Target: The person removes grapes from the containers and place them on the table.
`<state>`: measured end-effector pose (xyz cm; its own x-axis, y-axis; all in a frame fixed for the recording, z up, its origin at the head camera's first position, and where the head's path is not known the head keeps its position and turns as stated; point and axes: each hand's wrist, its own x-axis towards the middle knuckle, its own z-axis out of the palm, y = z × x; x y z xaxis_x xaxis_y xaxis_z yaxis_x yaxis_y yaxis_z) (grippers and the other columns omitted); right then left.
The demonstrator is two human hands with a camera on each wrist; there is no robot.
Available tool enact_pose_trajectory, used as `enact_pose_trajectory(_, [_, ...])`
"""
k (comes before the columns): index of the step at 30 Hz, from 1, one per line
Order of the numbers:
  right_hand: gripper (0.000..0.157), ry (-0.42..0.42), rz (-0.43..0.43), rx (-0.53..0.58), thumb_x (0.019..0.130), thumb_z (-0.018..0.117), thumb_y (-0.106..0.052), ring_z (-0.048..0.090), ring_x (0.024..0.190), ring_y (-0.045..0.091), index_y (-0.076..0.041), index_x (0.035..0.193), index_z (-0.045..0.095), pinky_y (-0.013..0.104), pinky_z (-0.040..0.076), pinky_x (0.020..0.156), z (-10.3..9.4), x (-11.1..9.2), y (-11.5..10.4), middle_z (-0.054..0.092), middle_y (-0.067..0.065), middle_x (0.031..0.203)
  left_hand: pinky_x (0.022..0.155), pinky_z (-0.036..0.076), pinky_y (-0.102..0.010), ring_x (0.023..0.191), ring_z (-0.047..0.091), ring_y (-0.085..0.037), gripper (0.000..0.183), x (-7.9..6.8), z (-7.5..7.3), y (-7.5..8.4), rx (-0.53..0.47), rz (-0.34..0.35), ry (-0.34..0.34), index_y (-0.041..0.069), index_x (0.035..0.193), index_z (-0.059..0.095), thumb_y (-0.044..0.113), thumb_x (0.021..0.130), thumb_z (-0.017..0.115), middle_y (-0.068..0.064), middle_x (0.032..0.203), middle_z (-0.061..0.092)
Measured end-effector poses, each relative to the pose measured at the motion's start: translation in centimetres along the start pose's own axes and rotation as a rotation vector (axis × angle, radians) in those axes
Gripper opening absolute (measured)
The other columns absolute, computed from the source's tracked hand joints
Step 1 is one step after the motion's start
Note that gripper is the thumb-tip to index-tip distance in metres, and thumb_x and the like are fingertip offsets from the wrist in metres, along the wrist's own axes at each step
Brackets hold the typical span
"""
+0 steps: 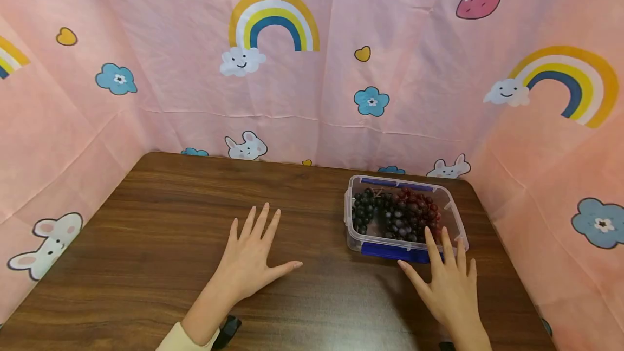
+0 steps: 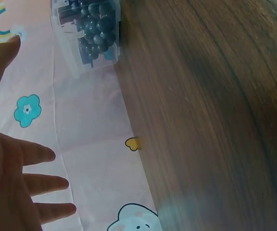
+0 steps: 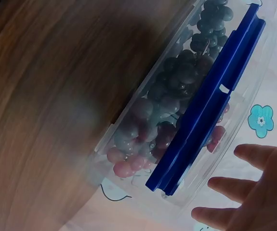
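A clear plastic box [image 1: 352, 240] with blue side clips [image 3: 203, 103] stands at the right of the table. Inside lie dark grapes [image 1: 402, 221] and, toward the right, reddish grapes [image 1: 431, 210]. My right hand [image 1: 450, 286] is spread over the near right side of the box, its fingertips overlapping the rim in the head view; whether they touch it I cannot tell. My left hand [image 1: 248, 264] is spread over the table left of the box, fingers straight and holding nothing. In the left wrist view the box [image 2: 73, 53] shows at the top, apart from that hand.
The brown wooden table [image 1: 170, 221] has rounded far corners. A pink cloth [image 1: 292, 96] printed with rainbows, flowers and rabbits hangs behind it and at both sides. The box stands close to the table's far right corner.
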<state>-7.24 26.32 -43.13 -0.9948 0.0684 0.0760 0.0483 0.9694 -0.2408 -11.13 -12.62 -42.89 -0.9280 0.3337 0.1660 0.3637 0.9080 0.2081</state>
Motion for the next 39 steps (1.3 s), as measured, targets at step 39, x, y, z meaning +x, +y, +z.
enact_pose_trajectory(39, [0.101,-0.075,0.000,0.029,0.102,0.050,-0.070,0.004,0.155,0.062,-0.015,0.172,0.002,0.086,0.013,0.110,-1.4,2.9,5.8,0.006,0.034,0.172,0.128,0.022,-0.057,0.161,0.021,-0.038,0.097,7.4,-0.1,2.6,-0.107,0.399,-0.168,0.008,0.168,0.027,0.071,0.100,0.055,-0.014,0.174,0.024])
